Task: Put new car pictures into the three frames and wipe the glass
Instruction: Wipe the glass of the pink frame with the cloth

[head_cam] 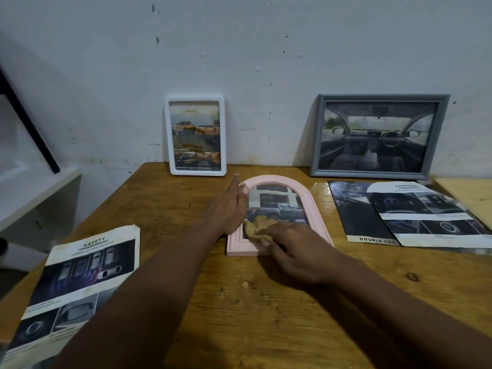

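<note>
Left hand (229, 206) flat, fingers straight, resting on pink arched frame (274, 179) | right hand (295, 251) gripping tan cloth (257, 226) against its glass | frame lies flat on table (266, 315) | white frame (223, 134), grey frame (367, 173) lean on wall behind.

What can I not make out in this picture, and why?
Head view:
- Pink frame, lower glass: covered by cloth and right hand.
- Its left edge: under left hand.
- Safety leaflet: cut by the left and bottom edges.
- Brochures: cut by the right edge, blurred.
- White frame, print: too small.
</note>
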